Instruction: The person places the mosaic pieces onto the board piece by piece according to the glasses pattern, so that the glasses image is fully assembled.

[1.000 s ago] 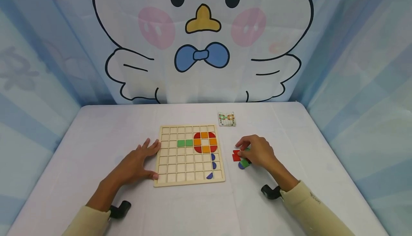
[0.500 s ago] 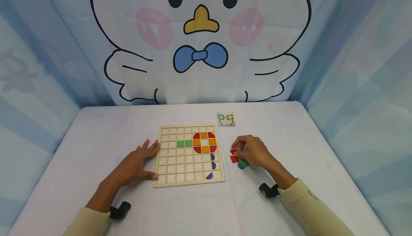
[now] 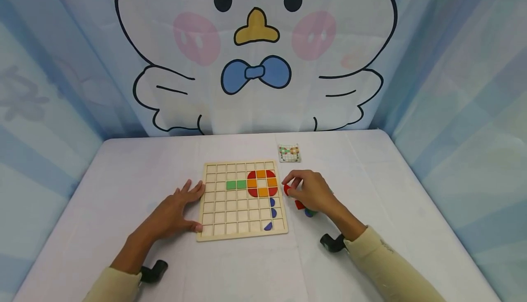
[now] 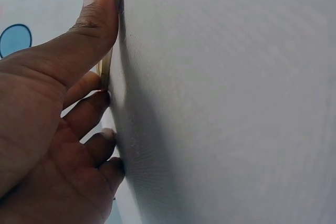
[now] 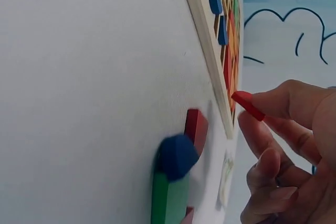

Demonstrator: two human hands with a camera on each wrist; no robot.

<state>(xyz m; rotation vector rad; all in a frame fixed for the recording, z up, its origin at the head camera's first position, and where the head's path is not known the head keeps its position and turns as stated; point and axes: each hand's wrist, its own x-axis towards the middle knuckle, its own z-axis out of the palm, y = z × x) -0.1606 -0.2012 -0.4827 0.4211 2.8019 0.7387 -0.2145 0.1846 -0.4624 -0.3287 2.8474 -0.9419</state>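
Note:
A wooden grid board (image 3: 230, 219) lies on the table with red, orange and green pieces set in its upper cells and several blue pieces near its right side. My left hand (image 3: 177, 210) rests against the board's left edge, thumb and fingers spread along it. Between thumb and fingertips, my right hand (image 3: 310, 194) pinches a red piece (image 5: 248, 104) just off the board's right edge. Below that hand lie loose pieces: a red one (image 3: 299, 205), a blue one (image 5: 177, 156) and a green one (image 5: 170, 198). The hand hides part of this pile in the head view.
A small pattern card (image 3: 290, 153) lies behind the board's far right corner. White cloth covers the table (image 3: 247, 270). A printed curtain (image 3: 255, 110) stands along the far edge, with more curtain on both sides.
My right hand has lifted a red piece from the loose pile and moved left toward the board with it. The left hand stays at the board's edge.

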